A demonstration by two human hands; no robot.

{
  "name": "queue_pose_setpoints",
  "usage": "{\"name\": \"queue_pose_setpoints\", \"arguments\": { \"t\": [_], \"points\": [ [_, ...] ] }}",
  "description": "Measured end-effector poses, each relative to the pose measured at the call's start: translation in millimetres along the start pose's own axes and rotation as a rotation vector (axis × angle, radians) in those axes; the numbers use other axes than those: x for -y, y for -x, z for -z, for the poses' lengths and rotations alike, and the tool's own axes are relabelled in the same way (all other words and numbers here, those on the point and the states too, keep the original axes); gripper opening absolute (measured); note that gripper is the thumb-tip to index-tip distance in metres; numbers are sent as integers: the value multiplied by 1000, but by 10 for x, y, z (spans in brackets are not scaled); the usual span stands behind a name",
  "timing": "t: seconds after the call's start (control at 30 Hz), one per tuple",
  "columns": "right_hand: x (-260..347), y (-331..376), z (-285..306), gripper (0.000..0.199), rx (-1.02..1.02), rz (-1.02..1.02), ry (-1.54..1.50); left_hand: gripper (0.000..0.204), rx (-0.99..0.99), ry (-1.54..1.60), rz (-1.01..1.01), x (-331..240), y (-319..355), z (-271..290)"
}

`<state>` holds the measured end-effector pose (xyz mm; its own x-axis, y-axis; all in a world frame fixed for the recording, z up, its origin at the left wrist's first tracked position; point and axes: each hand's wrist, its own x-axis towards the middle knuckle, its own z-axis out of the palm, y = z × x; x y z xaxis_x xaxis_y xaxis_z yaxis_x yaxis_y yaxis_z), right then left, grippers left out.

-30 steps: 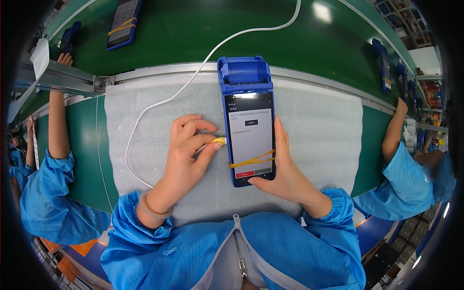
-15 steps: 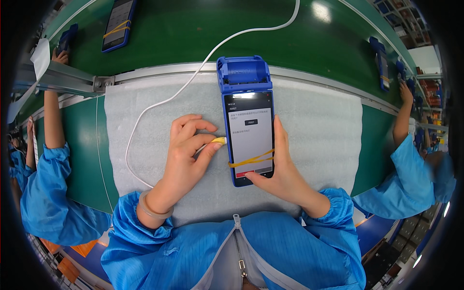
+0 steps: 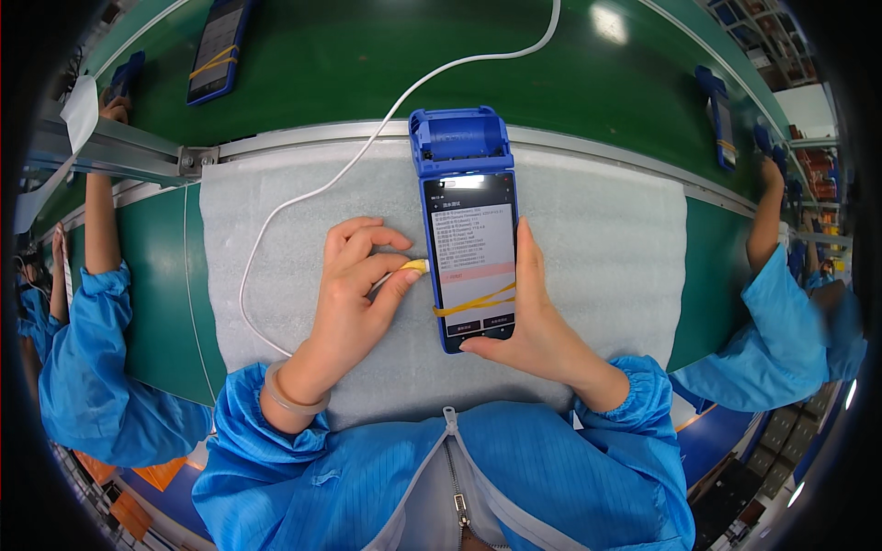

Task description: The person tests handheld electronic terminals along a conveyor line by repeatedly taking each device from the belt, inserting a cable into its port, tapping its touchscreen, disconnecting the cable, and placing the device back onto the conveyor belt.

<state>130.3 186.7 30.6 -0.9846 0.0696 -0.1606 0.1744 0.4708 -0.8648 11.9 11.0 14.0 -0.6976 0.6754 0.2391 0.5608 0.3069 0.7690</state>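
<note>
one left hand (image 3: 351, 286) pinches a small yellow cable plug (image 3: 417, 265) mid-frame; the right hand (image 3: 544, 321) grips a blue plastic handheld terminal (image 3: 469, 225), apparently mid-check, next probably needing a tap.

Jacket (image 3: 340, 496) is a shiny bright blue with super thin pinstripes, pale grey edging (image 3: 418, 482) and a metal zipper (image 3: 459, 503) up front. Puffy sleeves (image 3: 654, 418), gathered cuffs. Left hand (image 3: 347, 289) and right hand (image 3: 548, 332) are bare, plus there's a smooth pale bangle (image 3: 292, 408) on the left wrist.
</note>
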Motion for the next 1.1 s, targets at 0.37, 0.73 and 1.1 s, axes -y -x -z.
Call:
{"name": "queue_pose_setpoints", "arguments": {
  "t": [0.37, 0.73, 1.1],
  "points": [
    [-45, -5, -32, 123, -71, 36, 3, 8, -5, 9, 1, 4, -4, -1],
    [-97, -213, 192, 47, -105, -319, -1133, 13, 21, 18, -41, 5, -21, -41],
    [-139, -232, 230, 42, -166, -362, -1095, 5, 45, 174, 76, 28, 2, -5]
  ]
}}
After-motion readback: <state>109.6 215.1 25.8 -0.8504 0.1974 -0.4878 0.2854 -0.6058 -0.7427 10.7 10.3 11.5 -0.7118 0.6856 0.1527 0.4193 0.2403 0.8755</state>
